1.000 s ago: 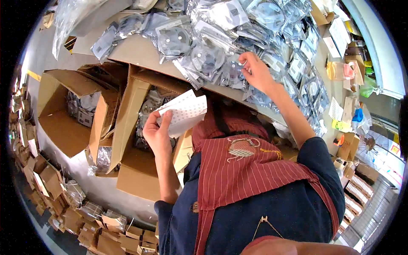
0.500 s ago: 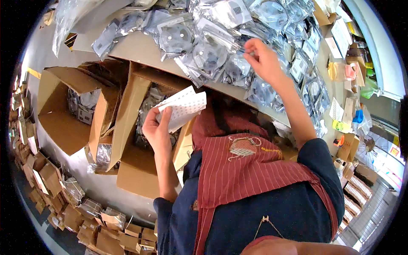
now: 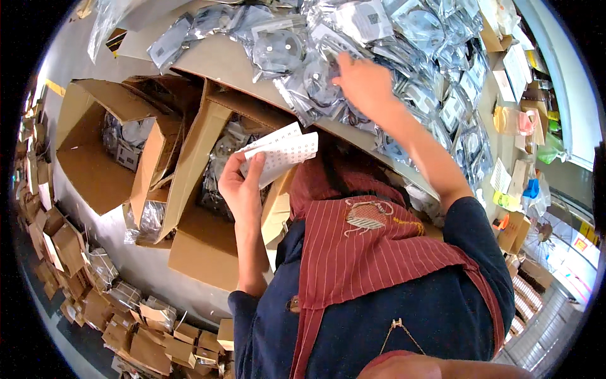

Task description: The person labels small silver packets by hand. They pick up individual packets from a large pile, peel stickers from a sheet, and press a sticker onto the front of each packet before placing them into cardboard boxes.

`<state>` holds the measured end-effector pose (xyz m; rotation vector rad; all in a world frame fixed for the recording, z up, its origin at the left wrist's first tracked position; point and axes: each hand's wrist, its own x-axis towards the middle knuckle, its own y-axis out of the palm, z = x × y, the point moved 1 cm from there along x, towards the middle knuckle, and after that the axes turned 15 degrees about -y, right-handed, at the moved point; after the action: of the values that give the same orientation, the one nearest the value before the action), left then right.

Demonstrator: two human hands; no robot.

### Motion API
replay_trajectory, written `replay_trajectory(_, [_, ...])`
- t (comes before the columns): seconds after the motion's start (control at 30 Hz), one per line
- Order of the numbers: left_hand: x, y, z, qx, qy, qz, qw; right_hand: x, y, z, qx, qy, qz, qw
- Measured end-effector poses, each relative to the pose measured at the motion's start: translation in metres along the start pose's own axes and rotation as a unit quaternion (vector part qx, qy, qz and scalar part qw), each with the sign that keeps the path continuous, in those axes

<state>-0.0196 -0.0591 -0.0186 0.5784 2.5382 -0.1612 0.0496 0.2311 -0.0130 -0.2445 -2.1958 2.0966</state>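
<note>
Left grip: sheets; right perhaps touching bag.

The left hand pinches white sheets (small marks run across them in rows) near an open cardboard box, with another box to its left. The right hand is over a heap of clear plastic bags on the table; whether it grips one is unclear. A red striped apron covers part of the person's dark shirt.

Two hands, one apron, one necklace; bagged parts: dozens; white sheets: count unclear.
</note>
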Motion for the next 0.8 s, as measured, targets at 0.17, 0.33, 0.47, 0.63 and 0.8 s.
replay_trajectory(0.17, [-0.002, -0.013, 0.004, -0.021, -0.029, -0.032, 0.999, -0.022, -0.011, -0.036, -0.036, 0.07, -0.03, 0.996])
replay_trajectory(0.33, [0.002, -0.022, 0.002, -0.065, -0.023, -0.05, 0.996, -0.025, -0.009, -0.061, 0.262, 0.119, 0.067, 0.955])
replay_trajectory(0.47, [0.001, -0.036, -0.016, -0.138, 0.031, -0.101, 0.985, -0.041, 0.006, -0.062, 0.65, 0.154, -0.101, 0.737])
replay_trajectory(0.63, [-0.007, -0.075, -0.034, -0.267, 0.078, -0.13, 0.952, -0.057, -0.008, -0.02, 0.823, 0.155, -0.103, 0.537])
replay_trajectory(0.8, [-0.015, -0.108, -0.053, -0.31, 0.167, -0.127, 0.927, -0.036, -0.023, 0.052, 0.738, -0.094, -0.017, 0.668])
